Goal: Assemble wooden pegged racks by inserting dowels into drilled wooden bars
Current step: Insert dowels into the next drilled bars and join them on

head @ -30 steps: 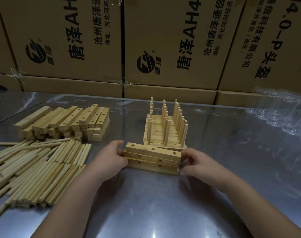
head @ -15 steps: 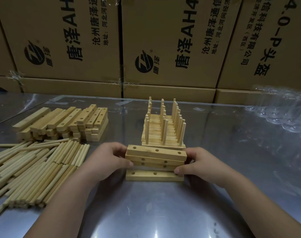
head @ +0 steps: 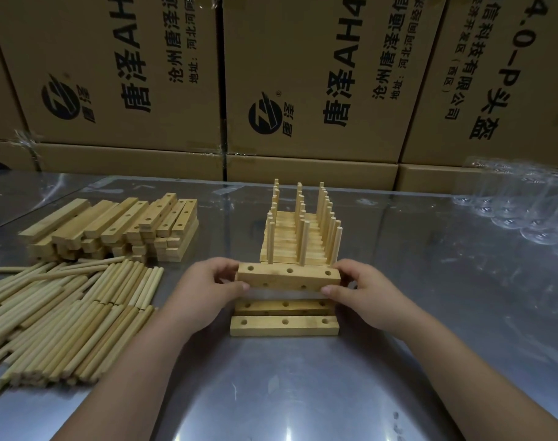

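Between both hands' grip (head: 288,281), drilled bar (head: 288,276).

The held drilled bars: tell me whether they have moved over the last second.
Yes. The held bars have risen off the table, gripped by the left hand and right hand, leaving two bars lying below, before the finished racks.

The scene is rather dim and warm. Light comes from above: pale glare spots lie on the metal table (head: 271,393) below the held bar (head: 288,276), and soft shadows lie under it. Focus is sharp there; straight lines bend strongly far from the grip.
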